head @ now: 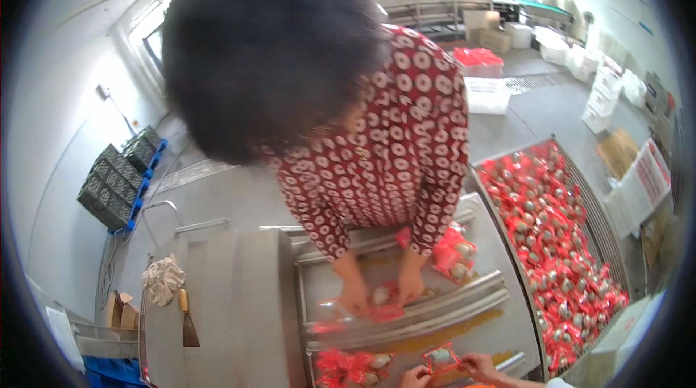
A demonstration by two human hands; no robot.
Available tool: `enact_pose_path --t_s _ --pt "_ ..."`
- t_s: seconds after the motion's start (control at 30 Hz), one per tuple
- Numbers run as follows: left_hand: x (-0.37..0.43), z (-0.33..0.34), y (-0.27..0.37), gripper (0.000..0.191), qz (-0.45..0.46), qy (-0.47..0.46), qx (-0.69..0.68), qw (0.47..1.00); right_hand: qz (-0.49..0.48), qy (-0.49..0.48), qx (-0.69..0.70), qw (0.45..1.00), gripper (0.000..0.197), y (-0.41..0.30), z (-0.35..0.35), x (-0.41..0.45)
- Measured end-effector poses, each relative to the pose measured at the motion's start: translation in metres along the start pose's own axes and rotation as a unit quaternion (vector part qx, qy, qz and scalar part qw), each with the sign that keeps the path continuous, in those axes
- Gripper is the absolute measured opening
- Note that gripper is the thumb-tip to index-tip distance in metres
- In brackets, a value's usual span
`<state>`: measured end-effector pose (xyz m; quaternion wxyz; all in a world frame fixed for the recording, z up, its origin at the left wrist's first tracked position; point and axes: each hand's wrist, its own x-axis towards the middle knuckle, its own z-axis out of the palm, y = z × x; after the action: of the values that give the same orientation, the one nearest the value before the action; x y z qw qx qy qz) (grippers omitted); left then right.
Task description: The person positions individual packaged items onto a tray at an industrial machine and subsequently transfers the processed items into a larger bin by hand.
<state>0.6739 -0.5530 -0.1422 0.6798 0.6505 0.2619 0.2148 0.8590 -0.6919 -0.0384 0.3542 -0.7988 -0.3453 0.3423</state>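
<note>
Near the bottom edge, a clear, red-edged packet (pixel 441 356) with a pale greenish egg-like item in it lies between my hands. My left hand (pixel 415 376) pinches its lower left corner. My right hand (pixel 478 368) has its fingertips at the packet's right edge. To the left, a cluster of similar red packets (pixel 348 367) lies on the steel worktop (pixel 503 328). Across from me, a co-worker's two hands (pixel 375 293) are on another red packet (pixel 387 312).
The co-worker, in a patterned red sleeve (pixel 440 214), leans over the steel rails (pixel 424 309). A large wire-sided bin of red packets (pixel 554 246) stands at right. A wooden-handled scraper (pixel 188 323) and a cloth (pixel 163 279) lie on the steel cover (pixel 234 301) at left.
</note>
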Motion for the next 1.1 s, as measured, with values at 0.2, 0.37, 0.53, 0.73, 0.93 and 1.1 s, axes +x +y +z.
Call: enact_pose_path --t_s 0.2,0.37,0.53,0.73,0.93,1.1 --pt "-0.042 0.007 0.020 0.010 0.063 -0.044 0.170 0.983 -0.151 -0.018 -0.096 0.984 0.018 0.017 -0.006 -0.022" --pt "-0.023 -0.014 0.042 0.009 0.137 -0.122 0.214 0.959 -0.209 -0.045 -0.094 0.972 0.023 0.112 0.024 -0.038" --pt "-0.022 -0.009 0.080 0.006 0.120 -0.124 0.237 0.956 -0.170 -0.070 -0.140 0.973 0.014 0.038 -0.009 -0.034" --pt "-0.033 0.002 0.116 0.014 0.120 -0.090 0.265 0.952 -0.225 0.010 -0.132 0.965 0.017 -0.004 -0.021 -0.050" --pt "-0.048 0.012 0.121 0.015 0.138 -0.058 0.314 0.938 -0.247 0.028 -0.153 0.956 0.015 -0.005 -0.021 -0.069" --pt "-0.054 0.022 0.135 0.024 -0.022 -0.071 0.280 0.957 -0.042 -0.030 -0.058 0.997 0.030 -0.022 -0.017 -0.059"
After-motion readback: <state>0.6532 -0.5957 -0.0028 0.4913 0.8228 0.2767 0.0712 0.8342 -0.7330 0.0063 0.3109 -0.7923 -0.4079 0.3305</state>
